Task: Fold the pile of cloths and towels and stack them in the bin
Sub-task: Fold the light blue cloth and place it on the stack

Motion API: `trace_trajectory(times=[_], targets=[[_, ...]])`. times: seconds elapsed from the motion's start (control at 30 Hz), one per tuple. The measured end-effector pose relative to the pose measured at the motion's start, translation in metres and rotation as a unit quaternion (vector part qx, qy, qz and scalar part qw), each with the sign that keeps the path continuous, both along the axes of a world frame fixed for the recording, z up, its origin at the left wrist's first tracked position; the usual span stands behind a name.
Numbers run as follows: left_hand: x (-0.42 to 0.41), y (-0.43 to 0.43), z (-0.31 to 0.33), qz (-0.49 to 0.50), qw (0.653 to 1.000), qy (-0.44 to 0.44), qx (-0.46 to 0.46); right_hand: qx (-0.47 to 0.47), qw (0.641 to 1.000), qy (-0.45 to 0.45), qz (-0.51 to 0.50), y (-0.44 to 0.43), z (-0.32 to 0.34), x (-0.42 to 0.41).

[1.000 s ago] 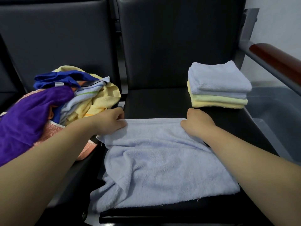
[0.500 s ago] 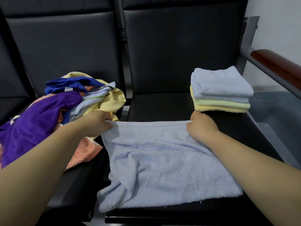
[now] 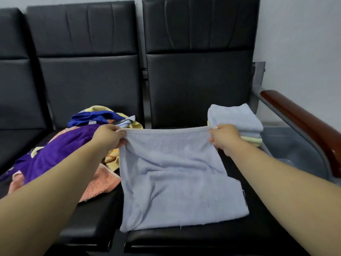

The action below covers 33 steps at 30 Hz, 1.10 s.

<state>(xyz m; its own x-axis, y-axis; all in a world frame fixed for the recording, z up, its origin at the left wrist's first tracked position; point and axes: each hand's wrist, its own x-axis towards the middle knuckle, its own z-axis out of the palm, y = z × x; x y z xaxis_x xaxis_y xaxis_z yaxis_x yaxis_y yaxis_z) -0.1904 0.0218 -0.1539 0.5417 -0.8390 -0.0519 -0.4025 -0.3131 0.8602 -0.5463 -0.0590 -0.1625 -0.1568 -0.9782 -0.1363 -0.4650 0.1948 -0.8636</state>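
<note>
Here, you have the light blue towel (image 3: 175,182) pulled taut between both hands. Your left hand (image 3: 108,136) pinches its far left corner, fingers curled round the hem. Your right hand (image 3: 224,138) grips the far right corner the same way. That far edge is lifted off the seat and runs in a nearly straight line from one hand to the other. The near half of the towel lies wrinkled on the black seat (image 3: 184,237), its near edge close to the seat's front and its left side along the seat's left edge.

Just behind your right hand, the folded stack (image 3: 238,117) sits at the seat's back right corner, a pale blue piece on top and pale yellow-green ones beneath. The grey bin (image 3: 291,145) stands to the right of the seat, under the wooden armrest (image 3: 304,124); what it holds cannot be told from here.

On the seat to your left lies the unfolded pile. A purple cloth (image 3: 60,150) is in front, a royal blue cloth (image 3: 92,118) behind it and a yellow towel (image 3: 99,108) at the back. The corner of a salmon towel (image 3: 99,183) reaches the light blue towel's left edge.
</note>
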Motion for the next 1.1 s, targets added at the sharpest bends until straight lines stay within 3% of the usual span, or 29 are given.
trace_trajectory(times=[0.27, 0.4, 0.53, 0.67, 0.8, 0.93, 1.1], targets=[[0.002, -0.004, 0.119, 0.040, 0.973, -0.025, -0.227, -0.196, 0.977, -0.079, -0.022, -0.009, 0.132, 0.008], [0.003, 0.008, 0.128, 0.020, 0.957, 0.006, -0.288, -0.235, 0.968, -0.091, -0.014, 0.009, 0.146, -0.002], [0.000, 0.030, 0.096, -0.033, 0.970, -0.006, -0.241, -0.216, 0.975, -0.047, 0.004, 0.031, 0.110, -0.019], [-0.007, 0.055, 0.040, -0.078, 0.986, -0.079, -0.122, -0.156, 0.988, -0.018, 0.009, 0.052, 0.042, -0.037], [-0.017, 0.072, -0.014, -0.110, 0.991, 0.001, -0.070, -0.099, 0.993, 0.031, 0.050, 0.070, -0.015, -0.049], [-0.025, 0.077, -0.030, -0.113, 0.986, 0.117, -0.048, -0.078, 0.994, 0.039, 0.064, 0.079, -0.025, -0.051], [-0.024, 0.093, -0.019, -0.135, 0.983, 0.120, 0.035, -0.023, 0.995, 0.070, 0.072, 0.092, -0.034, -0.057]])
